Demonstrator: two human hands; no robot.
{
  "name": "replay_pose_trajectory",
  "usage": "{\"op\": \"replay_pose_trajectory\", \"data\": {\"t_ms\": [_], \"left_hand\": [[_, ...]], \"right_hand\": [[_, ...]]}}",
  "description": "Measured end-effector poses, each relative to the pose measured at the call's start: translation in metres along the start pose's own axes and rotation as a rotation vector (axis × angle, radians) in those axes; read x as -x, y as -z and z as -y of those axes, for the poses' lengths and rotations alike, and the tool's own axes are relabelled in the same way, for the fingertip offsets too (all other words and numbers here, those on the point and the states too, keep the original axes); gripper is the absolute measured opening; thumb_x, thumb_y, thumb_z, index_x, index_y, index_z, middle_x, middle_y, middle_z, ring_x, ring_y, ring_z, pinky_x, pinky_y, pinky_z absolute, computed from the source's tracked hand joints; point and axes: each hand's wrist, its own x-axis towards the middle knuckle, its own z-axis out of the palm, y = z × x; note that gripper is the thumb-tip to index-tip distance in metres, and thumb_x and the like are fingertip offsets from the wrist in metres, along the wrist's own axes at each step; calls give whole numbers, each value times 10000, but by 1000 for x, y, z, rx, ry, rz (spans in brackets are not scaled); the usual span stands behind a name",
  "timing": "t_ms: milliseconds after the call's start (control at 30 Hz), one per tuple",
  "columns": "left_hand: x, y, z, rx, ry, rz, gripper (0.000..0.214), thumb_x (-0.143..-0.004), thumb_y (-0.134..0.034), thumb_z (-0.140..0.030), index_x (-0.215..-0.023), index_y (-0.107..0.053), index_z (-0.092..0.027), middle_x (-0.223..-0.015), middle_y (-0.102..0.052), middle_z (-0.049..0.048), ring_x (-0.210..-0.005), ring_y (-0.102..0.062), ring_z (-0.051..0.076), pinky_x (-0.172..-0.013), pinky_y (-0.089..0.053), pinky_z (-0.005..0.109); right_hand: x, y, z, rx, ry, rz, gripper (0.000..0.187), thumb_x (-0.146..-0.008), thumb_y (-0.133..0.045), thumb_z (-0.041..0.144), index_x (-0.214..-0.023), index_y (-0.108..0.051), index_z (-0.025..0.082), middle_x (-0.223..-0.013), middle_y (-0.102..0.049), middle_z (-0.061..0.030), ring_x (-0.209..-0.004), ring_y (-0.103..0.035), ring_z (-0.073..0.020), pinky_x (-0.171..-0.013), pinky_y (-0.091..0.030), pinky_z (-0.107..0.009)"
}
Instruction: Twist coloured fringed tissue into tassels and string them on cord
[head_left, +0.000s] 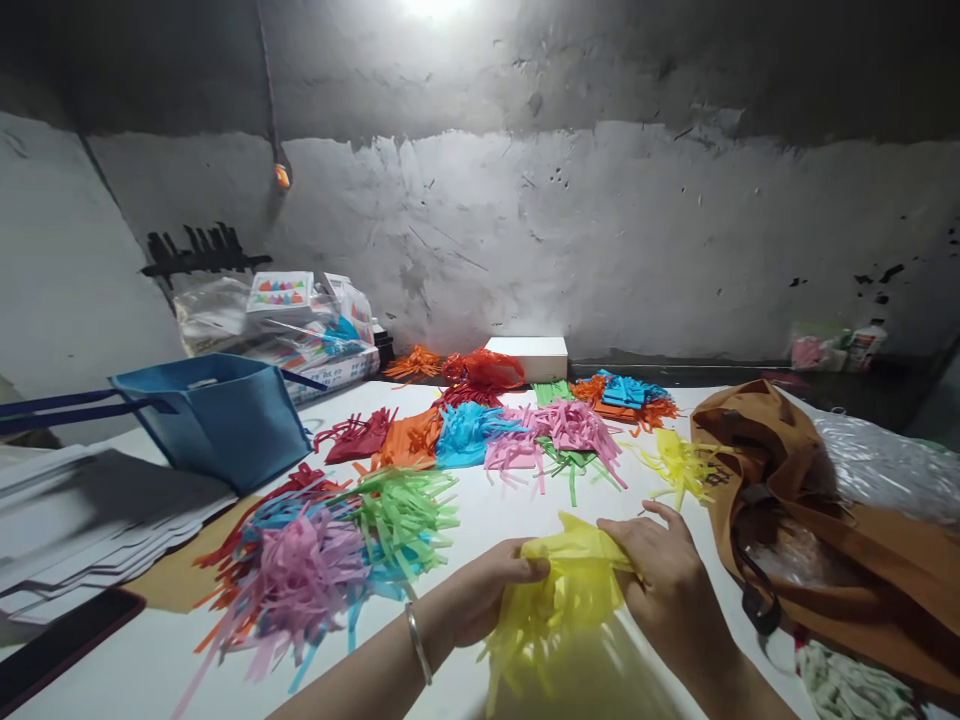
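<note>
Between my hands at the front of the white table is a yellow tissue-paper tassel (570, 585), its cut fringe hanging down toward me. My left hand (487, 585) pinches its left side, thumb on top. On the right side, my right hand (664, 560) grips the folded upper part, with some fingers hidden behind the paper. A pile of pink, green, blue and red tassels (307, 565) lies left of my left hand. Beyond my hands runs a row of red, orange, blue and pink tassels (465, 435). Another yellow tassel (681, 465) rests past my right hand.
A blue fabric bag (217, 420) stands at the left behind stacked white sheets (105, 515) and a dark phone (64, 650). A brown bag (757, 470) covers the right side, near clear plastic packaging (889, 465). A white box (529, 358) sits by the wall.
</note>
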Motion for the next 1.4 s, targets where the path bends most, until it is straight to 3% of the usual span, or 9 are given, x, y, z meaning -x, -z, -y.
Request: {"op": "replay_pose_trajectory", "data": {"t_ms": [233,367,500,733,867,1000,1133,1267,1400], "left_hand": [[-13,-17,16,-725,-176,-279,991,-643,-874,-417,-1464,-380,-167,-1083,-683,77,-928,-636,243,-816,-480,330],[-20,-12,15,-998,-282,-410,600,-757,-704,-279,-1315,-531,-146,-865,-697,28,-740,-631,197,-658,-462,271],[-23,5,2,-1239,-284,-475,347,-707,-640,-129,-1049,-670,-176,-952,-737,63,-850,-659,230,-766,-475,299],[-29,29,-26,-1411,-184,-303,451,-713,-572,-91,-1144,-620,-216,-876,-703,16,-778,-641,199,-657,-444,247],[-42,19,-52,-1453,-242,-230,437,-805,-587,-179,-1242,-569,-199,-1010,-705,61,-836,-643,212,-705,-488,270],[-36,8,-74,-1463,-401,-221,464,-903,-483,-149,-1365,-482,-194,-1262,-644,119,-1094,-616,245,-952,-475,336],[-3,38,-69,-1648,-416,-197,457,-915,-380,-51,-1319,-551,-181,-1232,-663,132,-1072,-641,257,-941,-495,369],[44,85,-46,-1874,-134,-184,588,-812,-576,-29,-1372,-579,-211,-1259,-668,154,-1164,-617,342,-1027,-450,516],[79,74,-25,-1754,-14,-116,1024,-595,-875,-133,-1512,-450,-292,-1632,-323,188,-1479,-277,488,-1140,-273,687]], "right_hand": [[9,0,5,-3,0,22,336,-873,-460,-14,-1085,-635,179,-807,-711,-9,-718,-652,-174,-1000,-365,-432],[7,8,9,5,41,62,423,-786,-433,-58,-1075,-644,168,-781,-699,6,-684,-625,-164,-990,-356,-396],[13,11,7,2,32,135,379,-797,-447,-22,-1012,-684,180,-709,-665,17,-648,-604,-168,-977,-355,-399],[3,20,-45,45,-141,401,413,-780,-441,-10,-921,-747,229,-770,-764,-1,-687,-693,-183,-960,-460,-445],[-24,70,-79,387,26,129,413,-811,-409,-8,-981,-755,139,-916,-792,-93,-796,-729,-239,-923,-530,-476],[-16,101,-61,563,243,-17,449,-879,-498,-1,-1299,-631,85,-1268,-700,-166,-1160,-660,-284,-1095,-450,-504],[46,46,-17,516,332,185,506,-867,-394,-38,-1295,-627,98,-1316,-679,-148,-1272,-601,-257,-1133,-410,-459],[116,-40,7,364,283,171,396,-785,-452,40,-1069,-717,113,-1053,-779,-110,-1049,-696,-228,-1051,-438,-396],[142,-69,12,336,228,211,352,-790,-522,96,-1089,-708,108,-1085,-769,-120,-1074,-680,-249,-1026,-439,-396]]}}
